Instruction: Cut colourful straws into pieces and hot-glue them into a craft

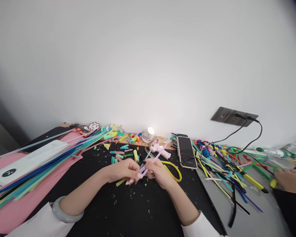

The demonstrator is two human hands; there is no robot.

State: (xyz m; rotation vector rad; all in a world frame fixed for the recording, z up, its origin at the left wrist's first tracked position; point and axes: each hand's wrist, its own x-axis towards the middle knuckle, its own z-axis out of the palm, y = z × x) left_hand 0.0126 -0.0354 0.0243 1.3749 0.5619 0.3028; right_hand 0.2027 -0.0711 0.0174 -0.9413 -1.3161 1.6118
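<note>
My left hand (127,169) and my right hand (157,170) meet above the black mat (138,210). Both have their fingers closed on a pale lilac pipe cleaner (160,153). It is bent into a small loop between the fingertips, and one long end rises toward the upper right past my right hand. Just behind lies a pink hot glue gun (160,151). A yellow loop (179,176) curves out beside my right hand. Cut pipe cleaner pieces (136,156) lie behind my left hand. Fingers partly hide the held part.
On the left, long pipe cleaners (56,164) and a white box (27,161) lie on pink paper (17,217). A phone (186,152) and a paper cup (148,134) stand near the wall. Right: yellow-handled pliers (254,183), cables, a bottle (273,152) and another person's hand (289,180).
</note>
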